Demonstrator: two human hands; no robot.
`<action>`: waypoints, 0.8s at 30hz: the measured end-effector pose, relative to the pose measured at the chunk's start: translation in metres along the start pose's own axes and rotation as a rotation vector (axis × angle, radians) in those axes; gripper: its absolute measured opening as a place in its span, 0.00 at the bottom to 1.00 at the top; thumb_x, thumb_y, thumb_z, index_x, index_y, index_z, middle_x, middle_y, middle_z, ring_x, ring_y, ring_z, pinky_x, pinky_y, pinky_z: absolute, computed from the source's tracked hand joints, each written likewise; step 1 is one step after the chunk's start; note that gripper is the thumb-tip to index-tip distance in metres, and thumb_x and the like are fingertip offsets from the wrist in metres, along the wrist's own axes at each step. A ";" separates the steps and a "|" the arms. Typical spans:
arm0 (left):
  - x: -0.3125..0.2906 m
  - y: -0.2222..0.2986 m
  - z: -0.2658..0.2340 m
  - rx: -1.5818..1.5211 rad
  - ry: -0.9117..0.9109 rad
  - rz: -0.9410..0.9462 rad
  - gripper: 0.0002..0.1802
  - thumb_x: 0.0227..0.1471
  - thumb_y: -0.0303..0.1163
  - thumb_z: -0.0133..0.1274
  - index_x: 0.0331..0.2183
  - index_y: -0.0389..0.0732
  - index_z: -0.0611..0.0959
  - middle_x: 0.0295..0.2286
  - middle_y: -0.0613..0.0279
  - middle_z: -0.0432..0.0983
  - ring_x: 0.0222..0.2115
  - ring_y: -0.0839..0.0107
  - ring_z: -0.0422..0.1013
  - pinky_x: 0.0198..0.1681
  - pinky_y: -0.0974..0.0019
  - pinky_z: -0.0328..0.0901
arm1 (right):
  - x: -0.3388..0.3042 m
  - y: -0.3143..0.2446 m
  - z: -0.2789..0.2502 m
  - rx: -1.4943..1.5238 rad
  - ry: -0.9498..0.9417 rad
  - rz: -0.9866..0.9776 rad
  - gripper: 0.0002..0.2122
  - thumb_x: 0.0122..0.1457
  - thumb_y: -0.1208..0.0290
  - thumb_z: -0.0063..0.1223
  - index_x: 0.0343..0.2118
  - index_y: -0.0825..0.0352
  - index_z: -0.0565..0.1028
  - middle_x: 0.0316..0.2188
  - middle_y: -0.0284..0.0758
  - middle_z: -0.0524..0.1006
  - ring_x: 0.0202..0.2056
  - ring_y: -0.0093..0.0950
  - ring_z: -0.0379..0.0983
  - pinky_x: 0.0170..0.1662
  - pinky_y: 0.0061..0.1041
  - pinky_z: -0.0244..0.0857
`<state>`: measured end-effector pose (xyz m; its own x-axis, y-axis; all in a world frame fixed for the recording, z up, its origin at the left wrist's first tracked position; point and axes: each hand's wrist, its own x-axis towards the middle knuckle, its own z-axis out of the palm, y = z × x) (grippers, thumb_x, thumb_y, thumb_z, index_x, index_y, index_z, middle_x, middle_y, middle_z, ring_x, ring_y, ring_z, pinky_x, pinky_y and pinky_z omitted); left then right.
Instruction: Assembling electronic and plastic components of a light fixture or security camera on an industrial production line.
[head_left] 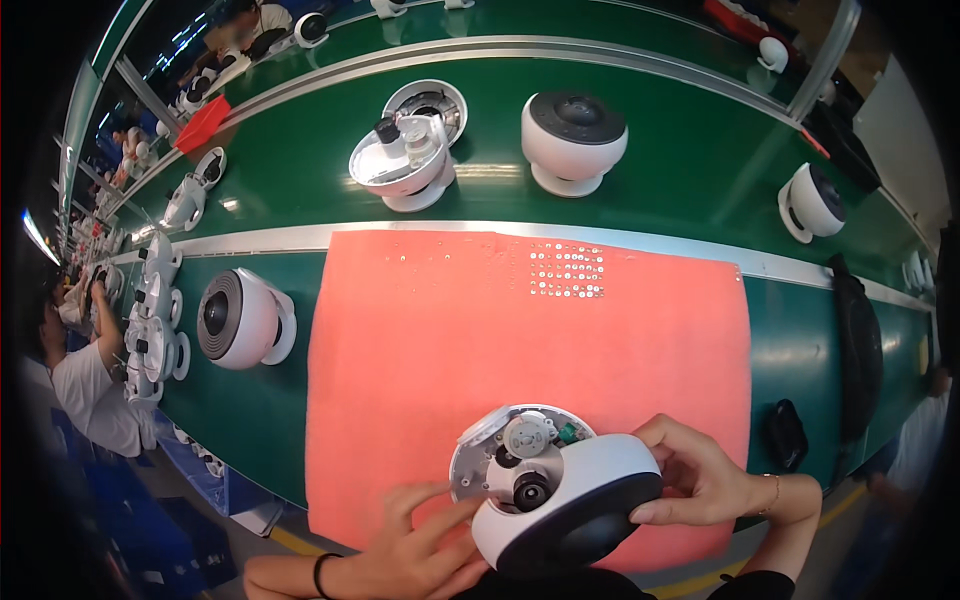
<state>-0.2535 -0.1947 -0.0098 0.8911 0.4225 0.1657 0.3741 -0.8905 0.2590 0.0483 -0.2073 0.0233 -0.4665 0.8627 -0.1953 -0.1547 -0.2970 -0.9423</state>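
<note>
Low on the pink mat [430, 330] lies a round device in two parts. Its front shell [575, 490], white with a black face, is tilted toward me. Behind it sits the open white rear housing [468, 466], showing a silver motor [528, 437] and a dark round knob-like part [531, 491]. My right hand [700, 475] grips the front shell at its right edge, thumb on the black face. My left hand [425, 545] holds the shell's left side, fingers bent beside the gap between the parts; some fingertips are hidden.
Small screws [567, 270] stand in rows on the mat's far part. A whole device [245, 318] stands left of the mat. Beyond are an opened device [405, 165], another whole one [573, 140] and one farther right [812, 203]. A black pouch [787, 435] lies right. People work at left.
</note>
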 end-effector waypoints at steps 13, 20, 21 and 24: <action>0.015 -0.018 -0.022 -0.552 0.143 -0.353 0.32 0.32 0.53 0.59 0.32 0.35 0.80 0.51 0.35 0.57 0.51 0.55 0.56 0.52 0.49 0.45 | 0.011 0.005 0.024 -0.065 0.081 0.152 0.20 0.50 0.76 0.57 0.43 0.71 0.61 0.37 0.40 0.73 0.40 0.26 0.71 0.44 0.27 0.67; 0.028 -0.020 -0.030 -0.531 0.202 -0.356 0.31 0.23 0.42 0.69 0.30 0.29 0.79 0.44 0.37 0.67 0.32 0.56 0.74 0.34 0.68 0.66 | 0.025 -0.012 0.028 -0.285 0.106 0.060 0.15 0.49 0.76 0.58 0.37 0.70 0.65 0.31 0.40 0.75 0.34 0.25 0.74 0.39 0.22 0.70; 0.027 -0.020 -0.034 -0.573 0.165 -0.435 0.31 0.23 0.41 0.69 0.30 0.30 0.79 0.41 0.39 0.69 0.32 0.59 0.74 0.33 0.69 0.66 | 0.029 -0.016 0.024 -0.410 0.085 0.004 0.11 0.49 0.75 0.57 0.31 0.70 0.66 0.25 0.37 0.74 0.30 0.22 0.73 0.33 0.19 0.67; 0.033 -0.017 -0.045 -0.558 0.163 -0.531 0.26 0.25 0.44 0.67 0.25 0.32 0.80 0.26 0.51 0.77 0.24 0.65 0.75 0.26 0.72 0.67 | 0.038 -0.021 0.013 -0.609 0.053 -0.004 0.09 0.52 0.71 0.54 0.22 0.70 0.67 0.16 0.36 0.71 0.21 0.23 0.71 0.23 0.21 0.62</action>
<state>-0.2421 -0.1582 0.0336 0.5642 0.8256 0.0118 0.5166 -0.3641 0.7750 0.0227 -0.1740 0.0389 -0.4205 0.8872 -0.1902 0.3771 -0.0198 -0.9260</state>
